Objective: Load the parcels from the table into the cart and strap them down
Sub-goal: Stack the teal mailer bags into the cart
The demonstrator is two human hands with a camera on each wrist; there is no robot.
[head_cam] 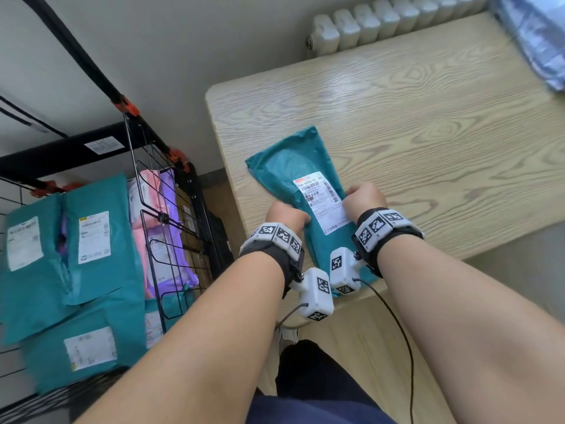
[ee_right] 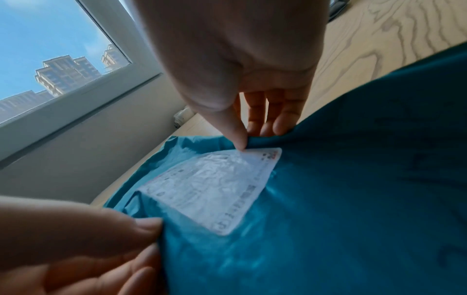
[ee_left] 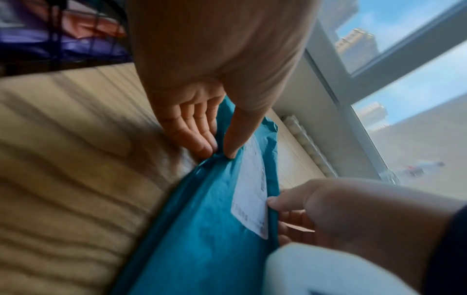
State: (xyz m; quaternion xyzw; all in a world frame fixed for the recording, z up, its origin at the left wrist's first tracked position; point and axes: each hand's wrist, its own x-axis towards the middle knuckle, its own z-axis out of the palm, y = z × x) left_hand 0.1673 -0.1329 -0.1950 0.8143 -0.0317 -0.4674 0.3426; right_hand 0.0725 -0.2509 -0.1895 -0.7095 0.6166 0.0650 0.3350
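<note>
A long teal parcel (head_cam: 290, 179) with a white shipping label (head_cam: 321, 197) lies lengthwise on the wooden table (head_cam: 428, 117), its near end over the table's front edge. My left hand (head_cam: 289, 214) pinches the parcel's left edge between thumb and fingers (ee_left: 199, 139), seen close up in the left wrist view. On the opposite edge, beside the label, my right hand (head_cam: 363, 197) pinches the parcel (ee_right: 353, 179) with thumb on top and fingers (ee_right: 267, 127) underneath. The wire cart (head_cam: 165, 215) stands left of the table.
Several teal parcels (head_cam: 91, 240) and pink and purple ones (head_cam: 159, 228) lie in the cart. Black straps with orange hooks (head_cam: 125, 105) hang at its frame. A blue-wrapped bundle (head_cam: 535, 35) sits at the table's far right corner. A radiator (head_cam: 367, 22) lines the wall.
</note>
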